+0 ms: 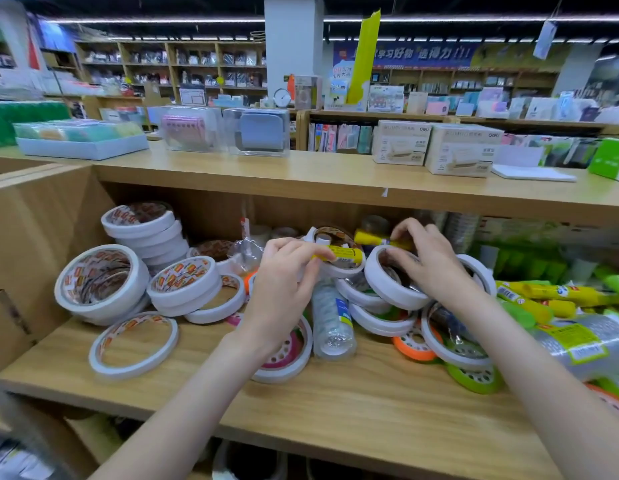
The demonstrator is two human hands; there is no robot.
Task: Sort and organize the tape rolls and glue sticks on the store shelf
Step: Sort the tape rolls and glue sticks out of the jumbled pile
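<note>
on the wooden store shelf (336, 407), the left hand (284, 282) pinches a yellow glue stick (342, 255) between thumb and fingertips, its grip clamped on the stick's left end; the stick lies level above the heap, showing a yellow printed label and a pale right end. the right hand (429, 261) has its fingers curled round a second yellow glue stick (374, 239), which angles up to the left behind the first, its grip clamped on that stick's right end, while the lower fingers touch the rim of a white tape roll (391, 285) tilted on the pile. that roll is a white ring with a brown inner core. to the left stands a leaning stack of white double-sided tape rolls (145, 233) with red and yellow printing on their liners, and a thin single roll (133, 344) lies flat near the shelf's front edge. a clear-wrapped sleeve of transparent tape (332, 327) lies between the forearms. at the right, yellow and green glue sticks (543, 299) are piled beside orange and green plastic-cored rolls (415, 344).
</note>
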